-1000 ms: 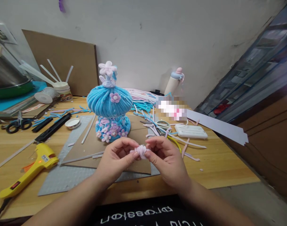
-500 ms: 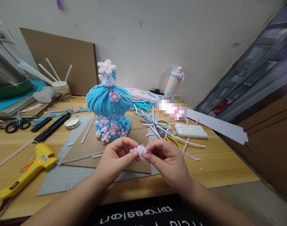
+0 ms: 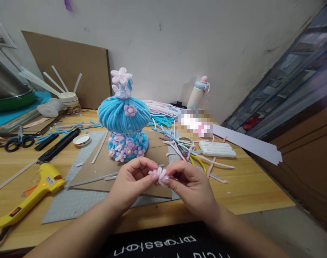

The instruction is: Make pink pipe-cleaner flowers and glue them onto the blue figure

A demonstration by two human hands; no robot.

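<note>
Scene: A crafter's two hands meet over a cluttered wooden tabletop point(image 3: 254, 193), seen from the head camera I watch from afar.
Left hand: My left hand point(image 3: 131, 182) has its grip pinched on the near-left edge of a small pink pipe-cleaner flower point(image 3: 159, 174), thumb and forefinger pressed against the fuzzy petals.
Right hand: My right hand point(image 3: 191, 184) pinches the same flower from the other side, fingertips closed on its right petals.
Where the flower is: Held in the air between both hands, just above the brown cardboard sheet point(image 3: 155, 190), in front of the blue pipe-cleaner ornament point(image 3: 124, 118).
Around it: A yellow glue gun point(image 3: 31, 195) lies well to the left on the tabletop; black scissors point(image 3: 17, 141) sit further back on the left. Loose blue, white and pink pipe-cleaner offcuts point(image 3: 179, 147) litter the area behind the right hand, near a white case point(image 3: 217, 149).
Doing it well, as I judge it: Shaping the petals calls for a light pinch, one hand steadying the centre while the other teases each loop outward evenly. Squeezing hard would flatten the pile; pulling unevenly could loosen the twisted core.
Uncertain: Whether the flower's stem wire is trimmed, I cannot tell; fingers hide its underside.
</note>
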